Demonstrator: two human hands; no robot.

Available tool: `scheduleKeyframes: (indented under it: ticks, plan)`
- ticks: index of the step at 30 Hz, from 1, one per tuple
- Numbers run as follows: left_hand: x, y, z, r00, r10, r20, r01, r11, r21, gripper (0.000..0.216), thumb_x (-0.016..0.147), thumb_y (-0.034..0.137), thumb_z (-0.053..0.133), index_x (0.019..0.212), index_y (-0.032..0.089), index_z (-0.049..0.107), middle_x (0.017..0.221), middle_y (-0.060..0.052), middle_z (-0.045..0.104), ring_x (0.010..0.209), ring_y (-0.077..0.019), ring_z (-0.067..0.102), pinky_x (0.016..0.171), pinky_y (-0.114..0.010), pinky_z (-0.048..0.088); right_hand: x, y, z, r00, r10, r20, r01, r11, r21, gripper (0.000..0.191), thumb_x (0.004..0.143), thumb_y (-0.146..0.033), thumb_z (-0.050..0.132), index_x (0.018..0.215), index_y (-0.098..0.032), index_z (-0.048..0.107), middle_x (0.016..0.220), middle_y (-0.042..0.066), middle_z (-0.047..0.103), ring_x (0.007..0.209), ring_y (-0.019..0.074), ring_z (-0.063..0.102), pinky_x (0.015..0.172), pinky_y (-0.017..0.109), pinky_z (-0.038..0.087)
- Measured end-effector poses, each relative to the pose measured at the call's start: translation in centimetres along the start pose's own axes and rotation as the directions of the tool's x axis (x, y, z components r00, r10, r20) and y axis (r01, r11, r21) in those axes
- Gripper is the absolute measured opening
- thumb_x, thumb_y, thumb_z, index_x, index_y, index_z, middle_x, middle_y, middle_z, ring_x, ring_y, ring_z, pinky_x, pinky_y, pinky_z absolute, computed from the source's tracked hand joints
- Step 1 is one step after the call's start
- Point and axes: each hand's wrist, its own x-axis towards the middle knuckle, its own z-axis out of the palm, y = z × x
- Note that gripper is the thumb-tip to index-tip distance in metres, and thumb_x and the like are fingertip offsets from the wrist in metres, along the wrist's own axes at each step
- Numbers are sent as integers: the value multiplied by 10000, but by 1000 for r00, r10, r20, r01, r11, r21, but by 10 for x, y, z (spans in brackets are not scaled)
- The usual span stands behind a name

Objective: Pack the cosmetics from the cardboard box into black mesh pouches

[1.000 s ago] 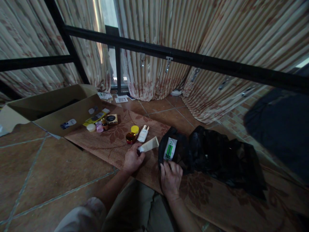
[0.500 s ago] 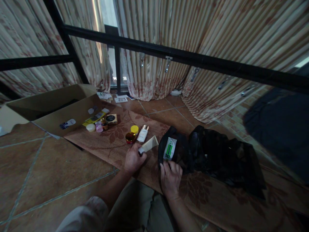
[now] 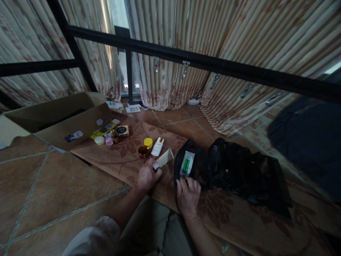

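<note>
Box [image 3: 89, 125] holding something dark [image 3: 64, 119], right hand [image 3: 188, 195] gripping black pouch [image 3: 200, 165], left hand [image 3: 147, 175] pinching slanting tube [image 3: 165, 158], flat end pointing far-right.

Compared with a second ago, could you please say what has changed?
The left hand has eased slightly rightward, turning the squeeze tube a little by its capped end. Nothing was let go or newly grasped. The right hand stays on the black bag; the white bottle is unmoved.
</note>
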Motion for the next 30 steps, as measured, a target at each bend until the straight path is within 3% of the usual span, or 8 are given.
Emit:
scheduleKeyframes:
  ticks: [24,30]
  plan:
    - [-2,-3,0,999,-34,-33,33,999,-18,160,756,309,534,879,207,534,792,-28,645,746,-186,629,662,-270,434,0,0,1,1000,3,-2,-3,1000,4,252,909,-322,433,1030,-207,622,872,60,564,835,185,448,772,342,329]
    - [-2,-4,2,998,34,-53,-35,999,-10,254,795,356,513,994,201,539,937,-55,648,826,-198,627,724,-291,449,0,0,0,1000,6,-4,-6,1000,-3,244,908,-322,438,1017,-208,624,878,58,569,830,184,443,774,338,325]
